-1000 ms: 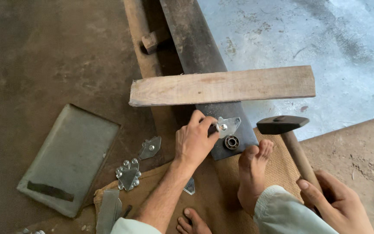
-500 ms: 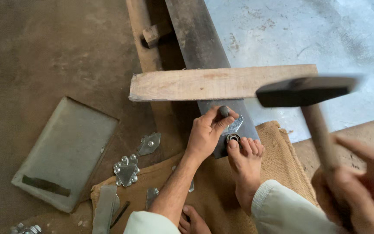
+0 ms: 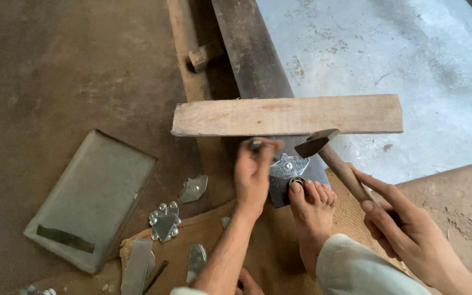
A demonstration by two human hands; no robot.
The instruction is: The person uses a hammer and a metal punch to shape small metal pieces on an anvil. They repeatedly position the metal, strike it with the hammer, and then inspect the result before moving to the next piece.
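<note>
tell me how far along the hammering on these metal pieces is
Looks done: two shaped metal pieces lie on the floor beside the flat tray. In hand: the left hand steadies a punch on a shiny cut-out plate on the steel bar, a foot pinning it, while the right hand holds the hammer low by it. Left: plain strips on the sacking look unworked.

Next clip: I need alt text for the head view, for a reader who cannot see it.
A right hand holds a hammer low over a shiny cut metal piece, which the left hand and a bare foot steady on a dark steel bar beneath a wooden plank.
</note>
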